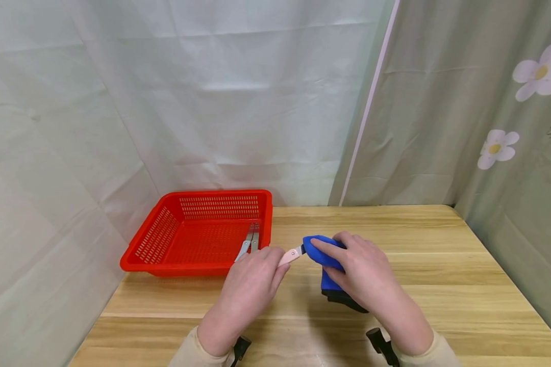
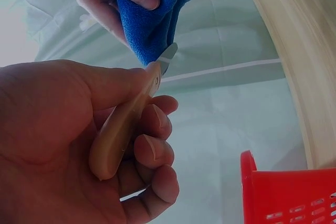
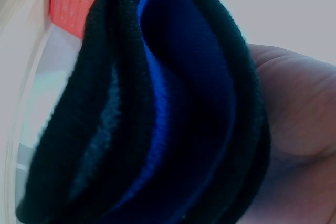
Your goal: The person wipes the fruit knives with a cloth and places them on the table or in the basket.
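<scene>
My left hand [image 1: 252, 280] grips the pink handle [image 1: 292, 255] of a metal-ended utensil. Most of its metal end is hidden in a blue cloth [image 1: 329, 262], so its kind does not show. In the left wrist view, thumb and fingers curl round the handle [image 2: 119, 132], and a short piece of metal [image 2: 167, 57] shows beside the cloth [image 2: 152, 17]. My right hand [image 1: 365, 265] pinches the cloth round that metal end, above the table. The right wrist view is filled by the folded cloth [image 3: 184, 51] with its dark edging, beside the palm [image 3: 299, 108].
A red plastic basket [image 1: 197, 270] with slotted walls stands on the wooden table [image 1: 441, 275] at the left. Two forks [image 1: 253, 235] with pale handles lean inside its right side. Pale curtains [image 1: 239, 102] hang behind and at both sides of the table.
</scene>
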Demonstrator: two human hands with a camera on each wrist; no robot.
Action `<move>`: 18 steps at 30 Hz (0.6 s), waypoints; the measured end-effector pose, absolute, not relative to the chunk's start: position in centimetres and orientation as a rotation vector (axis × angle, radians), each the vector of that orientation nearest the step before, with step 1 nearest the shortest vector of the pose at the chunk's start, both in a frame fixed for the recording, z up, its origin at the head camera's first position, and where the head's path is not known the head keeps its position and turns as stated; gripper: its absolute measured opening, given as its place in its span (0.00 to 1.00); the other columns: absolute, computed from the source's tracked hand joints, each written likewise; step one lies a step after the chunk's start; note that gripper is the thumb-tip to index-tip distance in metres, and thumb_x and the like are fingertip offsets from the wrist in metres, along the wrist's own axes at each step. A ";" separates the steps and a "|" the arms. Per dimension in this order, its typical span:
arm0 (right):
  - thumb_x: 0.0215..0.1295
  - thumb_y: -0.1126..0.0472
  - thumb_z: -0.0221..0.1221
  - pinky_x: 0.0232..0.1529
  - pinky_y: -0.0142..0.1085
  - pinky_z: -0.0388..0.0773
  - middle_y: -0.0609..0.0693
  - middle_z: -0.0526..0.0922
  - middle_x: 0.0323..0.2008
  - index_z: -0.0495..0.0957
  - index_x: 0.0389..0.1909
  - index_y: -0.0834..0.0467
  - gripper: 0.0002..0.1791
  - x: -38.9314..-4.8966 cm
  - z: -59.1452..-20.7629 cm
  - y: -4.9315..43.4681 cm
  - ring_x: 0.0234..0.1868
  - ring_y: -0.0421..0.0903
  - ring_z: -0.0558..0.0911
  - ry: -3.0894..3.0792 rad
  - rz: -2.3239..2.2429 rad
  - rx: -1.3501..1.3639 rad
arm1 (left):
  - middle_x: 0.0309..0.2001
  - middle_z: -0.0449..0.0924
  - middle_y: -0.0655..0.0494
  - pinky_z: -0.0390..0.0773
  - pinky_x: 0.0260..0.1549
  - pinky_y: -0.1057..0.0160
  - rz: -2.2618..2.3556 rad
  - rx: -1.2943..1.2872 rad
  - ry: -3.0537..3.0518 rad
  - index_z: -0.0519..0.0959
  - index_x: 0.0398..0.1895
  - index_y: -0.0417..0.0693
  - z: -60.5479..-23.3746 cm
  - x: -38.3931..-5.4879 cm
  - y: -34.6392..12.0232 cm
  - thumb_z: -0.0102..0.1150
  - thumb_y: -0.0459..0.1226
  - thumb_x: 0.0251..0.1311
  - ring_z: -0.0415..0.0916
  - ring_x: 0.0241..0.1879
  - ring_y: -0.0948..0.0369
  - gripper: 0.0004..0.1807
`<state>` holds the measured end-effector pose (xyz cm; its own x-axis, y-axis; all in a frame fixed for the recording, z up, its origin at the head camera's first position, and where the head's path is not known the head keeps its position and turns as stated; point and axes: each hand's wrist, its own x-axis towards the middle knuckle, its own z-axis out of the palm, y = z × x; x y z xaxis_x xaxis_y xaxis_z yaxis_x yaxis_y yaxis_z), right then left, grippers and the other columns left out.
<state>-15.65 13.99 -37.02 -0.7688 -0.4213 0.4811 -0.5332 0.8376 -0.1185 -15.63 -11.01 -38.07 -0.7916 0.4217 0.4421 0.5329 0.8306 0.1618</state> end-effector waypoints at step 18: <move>0.59 0.60 0.83 0.44 0.53 0.87 0.56 0.86 0.49 0.87 0.68 0.43 0.34 -16.6 -37.0 15.7 0.44 0.54 0.87 -2.599 0.371 0.637 | 0.26 0.68 0.65 0.69 0.30 0.62 -0.388 -0.698 -2.620 0.80 0.41 0.52 -37.9 -15.6 -11.0 0.72 0.44 0.74 0.65 0.26 0.63 0.10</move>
